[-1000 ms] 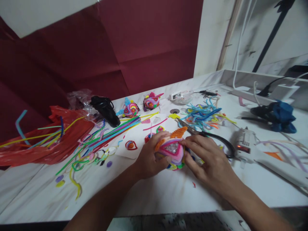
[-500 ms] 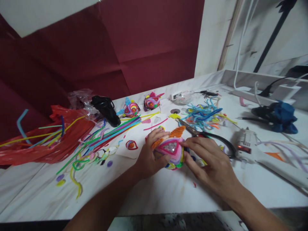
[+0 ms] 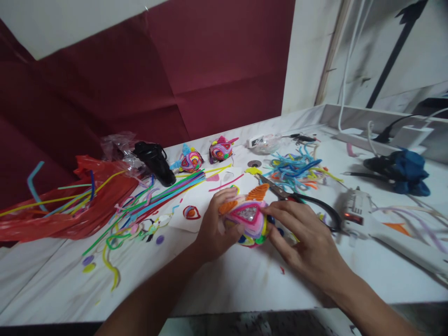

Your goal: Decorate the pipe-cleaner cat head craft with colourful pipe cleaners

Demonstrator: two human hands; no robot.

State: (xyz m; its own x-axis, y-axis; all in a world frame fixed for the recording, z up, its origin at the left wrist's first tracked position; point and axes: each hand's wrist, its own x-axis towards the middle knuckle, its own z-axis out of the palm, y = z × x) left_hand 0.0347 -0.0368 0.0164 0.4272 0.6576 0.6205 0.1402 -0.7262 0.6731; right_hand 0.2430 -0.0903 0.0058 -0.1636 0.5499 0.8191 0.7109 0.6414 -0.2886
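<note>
As I am watching from a distance, the left hand (image 3: 217, 229) is clasping a rounded, multicoloured fuzzy figure (image 3: 252, 226) with ridged orange points on top, while the right hand (image 3: 308, 233) is pinching its right edge between thumb and fingertips. The figure is being held over a white marble-patterned tabletop (image 3: 217, 291); black-handled metal scissors (image 3: 280, 190) are lying just behind the right hand.

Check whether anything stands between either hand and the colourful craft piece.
Nothing visible does: the left hand and the right hand both touch the colourful craft piece. The scissors lie beyond, not between.
</note>
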